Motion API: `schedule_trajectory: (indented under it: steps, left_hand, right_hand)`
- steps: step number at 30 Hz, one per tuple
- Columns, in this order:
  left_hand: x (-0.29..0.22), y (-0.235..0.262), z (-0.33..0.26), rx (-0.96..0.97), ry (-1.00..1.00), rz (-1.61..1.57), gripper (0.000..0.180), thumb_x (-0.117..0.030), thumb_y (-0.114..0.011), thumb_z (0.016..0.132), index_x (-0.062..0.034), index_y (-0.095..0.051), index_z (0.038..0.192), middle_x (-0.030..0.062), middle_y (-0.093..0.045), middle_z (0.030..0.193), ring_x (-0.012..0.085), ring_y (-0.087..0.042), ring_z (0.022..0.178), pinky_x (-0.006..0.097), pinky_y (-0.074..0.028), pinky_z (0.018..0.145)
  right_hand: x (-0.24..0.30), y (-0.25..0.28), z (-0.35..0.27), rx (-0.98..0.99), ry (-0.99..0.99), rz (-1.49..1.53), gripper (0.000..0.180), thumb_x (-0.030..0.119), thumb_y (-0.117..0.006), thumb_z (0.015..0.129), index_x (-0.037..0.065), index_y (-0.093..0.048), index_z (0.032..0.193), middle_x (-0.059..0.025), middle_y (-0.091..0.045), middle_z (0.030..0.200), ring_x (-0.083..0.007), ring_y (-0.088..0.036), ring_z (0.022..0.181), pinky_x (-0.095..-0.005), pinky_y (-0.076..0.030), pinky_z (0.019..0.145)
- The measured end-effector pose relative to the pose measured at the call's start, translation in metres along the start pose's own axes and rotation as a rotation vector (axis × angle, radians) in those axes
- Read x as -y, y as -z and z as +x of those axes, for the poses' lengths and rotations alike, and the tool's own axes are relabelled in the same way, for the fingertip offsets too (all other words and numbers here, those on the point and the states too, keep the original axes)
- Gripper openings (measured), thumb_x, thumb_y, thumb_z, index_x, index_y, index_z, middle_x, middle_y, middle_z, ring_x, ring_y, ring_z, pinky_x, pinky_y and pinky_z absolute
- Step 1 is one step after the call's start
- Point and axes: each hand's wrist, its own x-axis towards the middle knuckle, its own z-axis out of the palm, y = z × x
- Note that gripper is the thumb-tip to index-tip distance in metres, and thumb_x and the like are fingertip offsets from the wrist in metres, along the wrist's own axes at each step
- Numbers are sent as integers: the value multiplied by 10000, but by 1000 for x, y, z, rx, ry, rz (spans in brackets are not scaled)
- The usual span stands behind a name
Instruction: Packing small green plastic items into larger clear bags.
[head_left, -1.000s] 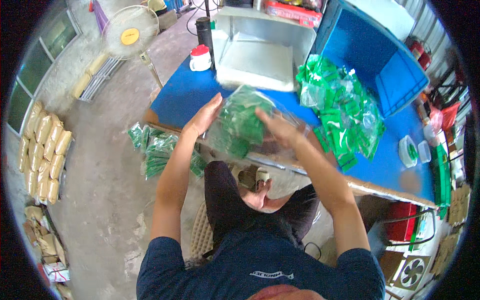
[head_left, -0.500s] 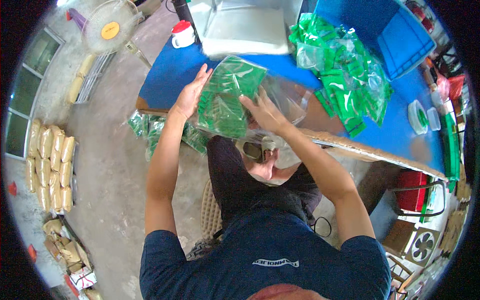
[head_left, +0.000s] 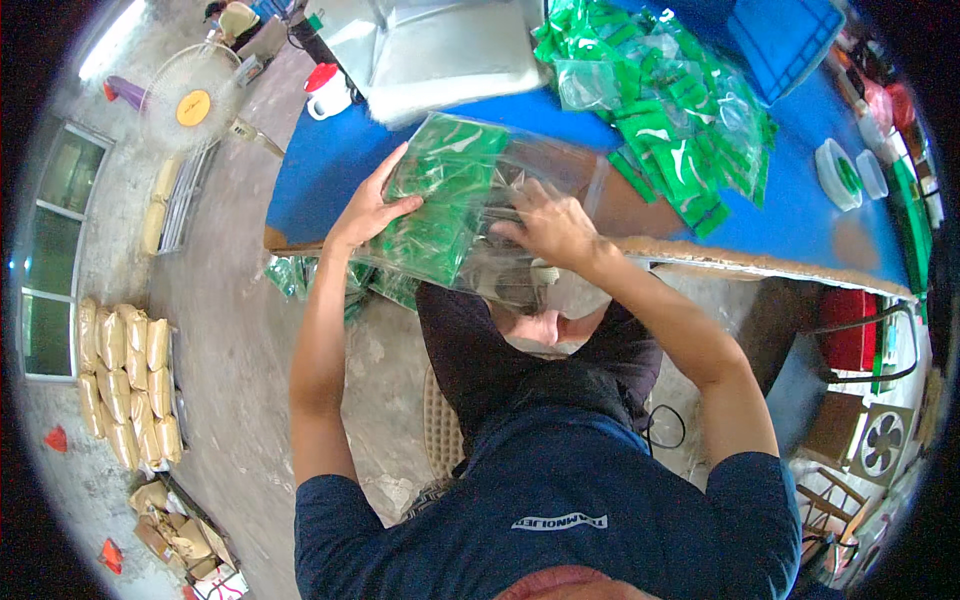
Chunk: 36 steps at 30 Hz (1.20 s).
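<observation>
A clear plastic bag [head_left: 590,190] with flat green packets [head_left: 440,200] inside its left part is held tilted at the table's near edge, above my lap. My left hand [head_left: 372,208] grips the bag's left side, thumb across the front and the other fingers partly behind it. At the loose, transparent right part, my right hand [head_left: 555,228] has its fingers bent onto the film; they are slightly blurred. Beyond it, a heap of green packets [head_left: 670,120] in clear wrapping lies on the blue tabletop [head_left: 320,180].
A metal tray [head_left: 455,50] stands at the back, beside a white mug with a red lid [head_left: 328,95]. To the right are a blue crate [head_left: 785,40] and a clear plastic tub [head_left: 835,175]. More green packets [head_left: 290,275] lie below the table's left edge; a fan [head_left: 190,105] stands farther left.
My right hand has shifted right on the bag, from the packets to the clear film, and its fingers have curled. My left thumb now lies over the bag's front. The view has tilted slightly.
</observation>
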Motion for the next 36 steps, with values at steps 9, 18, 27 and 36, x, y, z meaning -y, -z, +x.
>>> schedule_trajectory:
  steps: [9,18,27,36]
  left_hand:
    - [-3,9,28,147,77,89,853,-191,-813,781,-116,-358,1499,114,-375,1532,241,-343,1406,367,-296,1148]
    - [-44,-3,42,72,-85,644,821,-390,-783,782,-167,-407,1477,176,-255,1575,334,-263,1447,437,-247,1173]
    - [-35,-59,43,210,-359,974,756,-652,-359,941,-192,-277,1535,76,-218,1604,321,-175,1476,507,-78,1202]
    - [-43,-97,36,31,-246,1117,637,-413,-510,961,-239,-285,1531,58,-202,1609,361,-193,1464,631,-121,1149]
  right_hand:
    - [-2,-20,25,-179,162,307,201,220,-591,899,21,-570,925,-172,-561,948,-360,-588,919,-453,-492,832]
    - [-3,-30,-8,-96,228,316,313,193,-603,869,25,-569,1131,-156,-549,1134,-333,-531,1103,-451,-444,948]
    - [3,5,-70,57,195,56,457,233,-557,892,0,-530,1285,-200,-469,1403,-379,-357,1390,-537,-266,1154]
    - [-102,87,-53,-542,-490,-112,537,413,-662,875,46,-533,1244,-257,-571,1174,-418,-556,1102,-503,-467,889]
